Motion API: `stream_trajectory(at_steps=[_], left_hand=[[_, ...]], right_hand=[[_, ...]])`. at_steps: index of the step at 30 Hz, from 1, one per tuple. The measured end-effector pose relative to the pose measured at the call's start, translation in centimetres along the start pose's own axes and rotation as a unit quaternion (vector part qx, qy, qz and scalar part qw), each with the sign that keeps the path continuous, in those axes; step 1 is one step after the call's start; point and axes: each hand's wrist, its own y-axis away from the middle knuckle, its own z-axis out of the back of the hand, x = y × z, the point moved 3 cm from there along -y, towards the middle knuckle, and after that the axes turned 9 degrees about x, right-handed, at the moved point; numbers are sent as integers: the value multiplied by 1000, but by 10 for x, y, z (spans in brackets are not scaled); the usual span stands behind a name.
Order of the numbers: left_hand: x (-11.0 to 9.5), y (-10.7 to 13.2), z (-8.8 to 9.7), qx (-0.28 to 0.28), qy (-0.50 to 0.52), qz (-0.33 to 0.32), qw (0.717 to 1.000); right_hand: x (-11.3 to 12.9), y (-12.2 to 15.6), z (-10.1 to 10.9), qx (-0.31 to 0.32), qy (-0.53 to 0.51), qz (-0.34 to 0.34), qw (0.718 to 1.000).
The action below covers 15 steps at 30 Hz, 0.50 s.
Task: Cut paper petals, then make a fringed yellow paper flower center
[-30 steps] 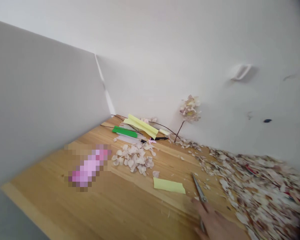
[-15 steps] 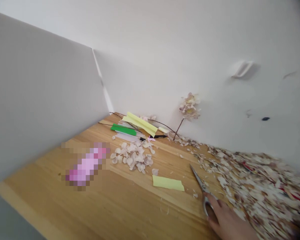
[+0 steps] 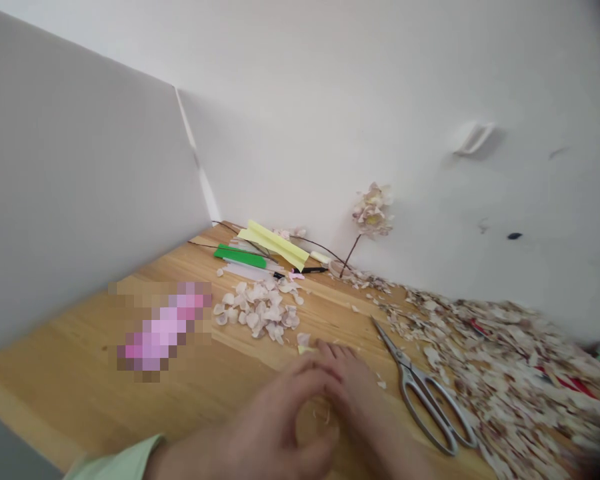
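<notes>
My left hand [image 3: 285, 407] reaches in from the bottom with fingers curved and thumb held apart, so it looks open. Its fingertips overlap my right hand [image 3: 355, 380], which lies low over the tabletop with fingers stretched out. Beneath the hands, a corner of a yellow paper strip [image 3: 303, 349] peeks out; most of it is hidden. To the right, the metal scissors [image 3: 423, 387] rest on the wood, blades pointing away. A loose heap of pale petals [image 3: 263, 310] lies beyond my hands.
Dried petals and scraps [image 3: 510, 373] cover the right side. At the back lie a folded yellow paper [image 3: 275, 245], a green strip [image 3: 240, 256] and a black pen [image 3: 310, 270]. A stemmed flower [image 3: 373, 210] leans on the wall. A blurred-out pink object [image 3: 167, 327] sits left.
My right hand has let go of the scissors and moved left over the yellow strip. My left hand has come into view beside it. The scissors now lie free.
</notes>
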Motion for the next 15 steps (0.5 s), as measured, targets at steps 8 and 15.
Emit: stream_trajectory(at_steps=[8, 15], left_hand=[[28, 23, 71, -215, -369, 42, 903], [84, 90, 151, -244, -544, 154, 788]], right_hand=[[-27, 18, 5, -5, -90, -98, 991], [-53, 50, -23, -70, -515, -106, 848]])
